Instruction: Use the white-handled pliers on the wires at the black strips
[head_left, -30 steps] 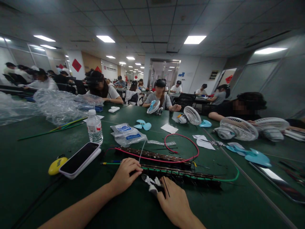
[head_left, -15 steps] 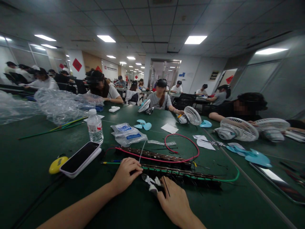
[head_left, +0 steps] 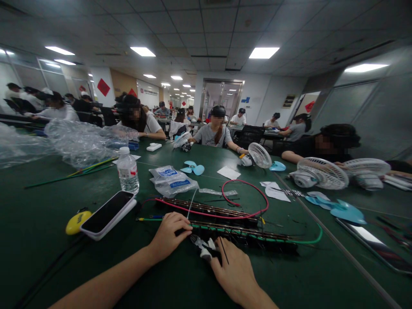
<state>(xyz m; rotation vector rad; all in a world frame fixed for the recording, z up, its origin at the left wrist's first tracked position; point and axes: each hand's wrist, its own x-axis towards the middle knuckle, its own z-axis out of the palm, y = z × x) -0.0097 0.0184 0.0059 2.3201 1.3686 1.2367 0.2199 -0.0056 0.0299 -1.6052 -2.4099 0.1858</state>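
Observation:
My left hand point(head_left: 172, 234) rests on the near black strip with metal rails point(head_left: 238, 229), its thumb and fingertips pressed together. What lies between them is hidden. A green wire point(head_left: 309, 242) runs along this strip and passes behind the fingers. Just beyond the fingertips a thin white cable tie point(head_left: 192, 202) sticks up at a slant. Closed around the white handles of diagonal cutters point(head_left: 203, 249) is my right hand point(head_left: 234, 268); the metal jaws point at my left fingertips. A thin black cable tie point(head_left: 224, 250) lies across the right fingers.
Behind lies a second railed strip point(head_left: 206, 209) with a looped red wire point(head_left: 267, 197). A phone point(head_left: 109, 214), a yellow case point(head_left: 78, 223) and a water bottle point(head_left: 128, 171) stand left. Plastic bags point(head_left: 174, 182), blue fan blades point(head_left: 347, 212) and white fans point(head_left: 322, 174) lie farther off; several people sit around.
The cutters and my right hand have shifted very slightly left. My left hand stays put. Across the table, a person's small white fan has moved left.

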